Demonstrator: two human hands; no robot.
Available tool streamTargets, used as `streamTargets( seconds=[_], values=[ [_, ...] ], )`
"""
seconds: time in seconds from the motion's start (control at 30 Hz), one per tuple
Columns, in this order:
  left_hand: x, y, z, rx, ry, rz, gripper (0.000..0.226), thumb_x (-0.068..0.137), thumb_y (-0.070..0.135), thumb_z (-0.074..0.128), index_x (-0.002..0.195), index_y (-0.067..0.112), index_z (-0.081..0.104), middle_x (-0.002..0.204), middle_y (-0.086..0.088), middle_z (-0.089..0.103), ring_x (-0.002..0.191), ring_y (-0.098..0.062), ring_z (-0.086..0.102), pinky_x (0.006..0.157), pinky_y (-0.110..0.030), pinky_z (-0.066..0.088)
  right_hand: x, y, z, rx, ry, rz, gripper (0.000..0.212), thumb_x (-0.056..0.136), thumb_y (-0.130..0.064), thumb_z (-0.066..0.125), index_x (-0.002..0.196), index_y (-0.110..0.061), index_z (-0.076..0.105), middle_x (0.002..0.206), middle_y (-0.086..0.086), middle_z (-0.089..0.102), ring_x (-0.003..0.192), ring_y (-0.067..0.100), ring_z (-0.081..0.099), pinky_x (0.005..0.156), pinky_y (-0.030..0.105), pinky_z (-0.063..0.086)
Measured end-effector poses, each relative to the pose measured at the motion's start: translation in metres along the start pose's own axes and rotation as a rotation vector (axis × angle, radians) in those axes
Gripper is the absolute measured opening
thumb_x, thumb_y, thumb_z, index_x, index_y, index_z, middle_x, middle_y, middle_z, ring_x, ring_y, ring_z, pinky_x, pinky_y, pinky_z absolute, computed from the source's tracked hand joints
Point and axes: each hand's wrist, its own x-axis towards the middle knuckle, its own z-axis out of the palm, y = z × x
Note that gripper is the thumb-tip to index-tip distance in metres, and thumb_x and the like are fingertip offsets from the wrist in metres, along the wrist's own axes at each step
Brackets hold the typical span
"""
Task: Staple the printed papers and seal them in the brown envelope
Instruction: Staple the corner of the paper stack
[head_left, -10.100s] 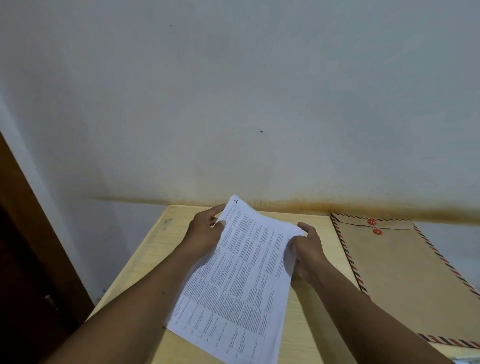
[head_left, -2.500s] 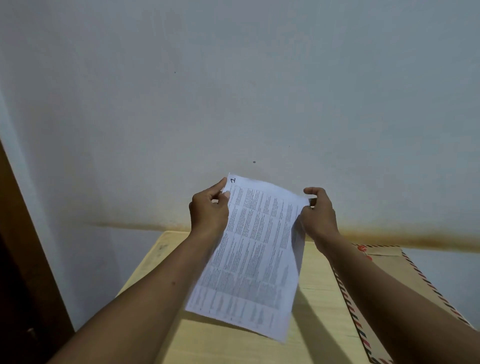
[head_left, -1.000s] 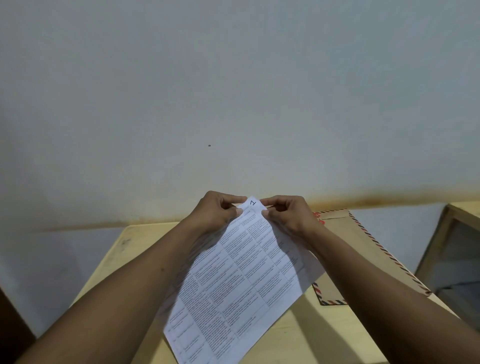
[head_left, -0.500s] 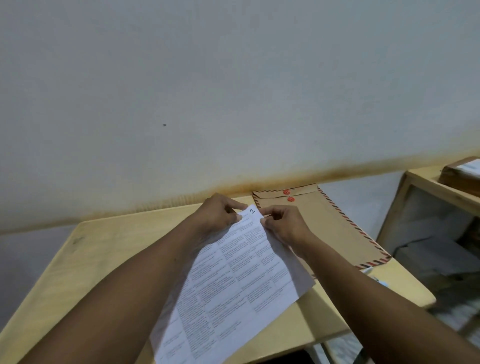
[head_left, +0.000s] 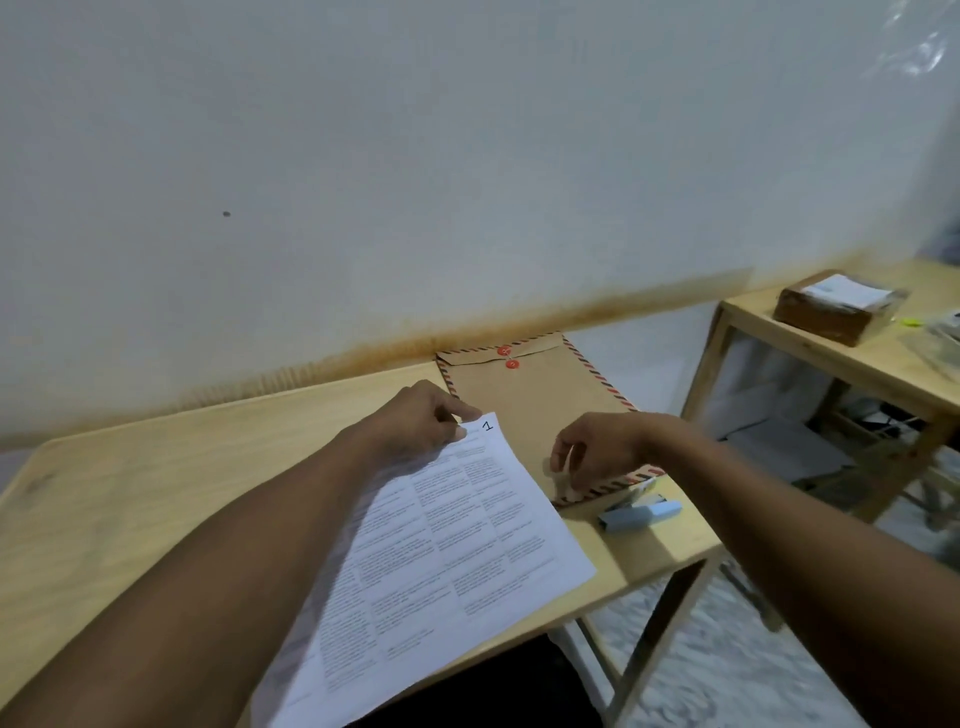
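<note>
Papers (head_left: 457, 540) are pinched at the top corner by left hand (head_left: 415, 421) fingers; right hand (head_left: 597, 441) fingers hang loosely curled over brown envelope (head_left: 540, 410), near blue stapler (head_left: 639, 514)

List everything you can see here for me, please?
printed papers: one stack, white, on the near table, overhanging its front edge
brown envelope: one, brown with striped border, far right of that table
stapler: one, pale blue, near the envelope's front corner
table: one, light wood, in front
side table: one, light wood, right
box: one, brown with white label, on the side table
left hand: pinching the papers' top corner
right hand: over the envelope, fingers curled, holding nothing clear
</note>
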Motion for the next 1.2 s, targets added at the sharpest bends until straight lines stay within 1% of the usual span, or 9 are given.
streamTargets(
  seconds=[0.13, 0.2, 0.33, 0.5, 0.63, 0.73, 0.97, 1.1, 1.2],
  values=[
    [-0.003, 0.011, -0.001, 0.062, 0.012, 0.026, 0.034, 0.095, 0.013, 0.071, 0.125, 0.027, 0.075, 0.103, 0.007, 0.078, 0.104, -0.01, 0.068, 0.085, -0.02, 0.042, -0.009, -0.002, 0.004, -0.167, -0.185, 0.098, 0.058, 0.07, -0.021, 0.087, 0.123, -0.021, 0.064, 0.123, 0.001, 0.062, 0.105, 0.023, 0.057, 0.088, 0.037, 0.051],
    [-0.006, 0.014, 0.0, 0.057, 0.036, 0.04, 0.034, 0.095, 0.013, 0.071, 0.126, 0.026, 0.074, 0.108, 0.011, 0.074, 0.11, -0.01, 0.066, 0.09, -0.021, 0.041, -0.012, -0.004, 0.01, -0.265, -0.192, 0.12, 0.063, 0.071, -0.021, 0.088, 0.128, -0.019, 0.06, 0.122, 0.003, 0.058, 0.102, 0.024, 0.054, 0.085, 0.036, 0.049],
    [-0.013, 0.016, 0.001, 0.007, 0.104, 0.086, 0.034, 0.095, 0.012, 0.07, 0.125, 0.026, 0.074, 0.119, 0.007, 0.074, 0.113, -0.01, 0.066, 0.097, -0.026, 0.046, -0.014, -0.002, 0.019, -0.329, -0.07, 0.132, 0.044, 0.077, -0.018, 0.082, 0.118, -0.016, 0.067, 0.107, 0.002, 0.064, 0.097, 0.025, 0.062, 0.079, 0.037, 0.055],
    [-0.022, 0.02, -0.004, -0.088, 0.2, 0.116, 0.033, 0.097, 0.014, 0.068, 0.126, 0.028, 0.074, 0.106, 0.011, 0.075, 0.099, -0.002, 0.066, 0.086, -0.019, 0.042, -0.008, 0.009, 0.016, -0.227, 0.165, 0.071, 0.02, 0.082, -0.022, 0.072, 0.101, -0.024, 0.071, 0.103, 0.002, 0.068, 0.089, 0.022, 0.066, 0.081, 0.039, 0.06],
    [-0.024, 0.021, -0.005, -0.105, 0.228, 0.126, 0.032, 0.097, 0.015, 0.068, 0.127, 0.028, 0.073, 0.1, 0.013, 0.073, 0.094, 0.005, 0.064, 0.078, -0.012, 0.042, -0.003, 0.002, 0.013, -0.098, 0.283, -0.017, 0.019, 0.088, -0.033, 0.071, 0.104, -0.024, 0.07, 0.104, -0.003, 0.062, 0.092, 0.018, 0.063, 0.081, 0.033, 0.057],
    [-0.027, 0.02, -0.005, -0.134, 0.23, 0.126, 0.032, 0.097, 0.016, 0.069, 0.125, 0.03, 0.074, 0.102, 0.007, 0.075, 0.093, 0.002, 0.065, 0.082, -0.017, 0.042, 0.006, -0.009, 0.013, -0.044, 0.328, -0.053, 0.018, 0.09, -0.034, 0.07, 0.104, -0.022, 0.069, 0.107, -0.001, 0.064, 0.093, 0.017, 0.062, 0.081, 0.032, 0.056],
    [-0.041, 0.015, -0.025, -0.082, 0.19, 0.091, 0.033, 0.098, 0.014, 0.066, 0.126, 0.03, 0.073, 0.108, 0.01, 0.075, 0.095, 0.006, 0.063, 0.08, -0.015, 0.043, 0.034, -0.038, 0.019, 0.011, 0.427, -0.019, 0.032, 0.09, -0.033, 0.072, 0.116, -0.016, 0.064, 0.117, 0.006, 0.062, 0.097, 0.022, 0.059, 0.075, 0.028, 0.047],
    [-0.048, -0.001, -0.035, -0.058, 0.144, 0.065, 0.032, 0.096, 0.013, 0.068, 0.122, 0.031, 0.075, 0.116, 0.012, 0.076, 0.11, -0.004, 0.068, 0.101, -0.031, 0.053, 0.047, -0.044, 0.031, 0.014, 0.467, 0.025, 0.035, 0.09, -0.036, 0.069, 0.117, -0.015, 0.062, 0.119, 0.009, 0.061, 0.094, 0.023, 0.057, 0.075, 0.032, 0.047],
    [-0.047, -0.011, -0.038, -0.035, 0.122, 0.041, 0.031, 0.095, 0.015, 0.07, 0.121, 0.032, 0.076, 0.117, 0.008, 0.077, 0.113, -0.01, 0.069, 0.106, -0.042, 0.053, 0.048, -0.047, 0.037, 0.013, 0.454, 0.045, 0.036, 0.09, -0.038, 0.068, 0.115, -0.013, 0.062, 0.112, 0.008, 0.063, 0.087, 0.021, 0.056, 0.065, 0.028, 0.044]
  ],
)
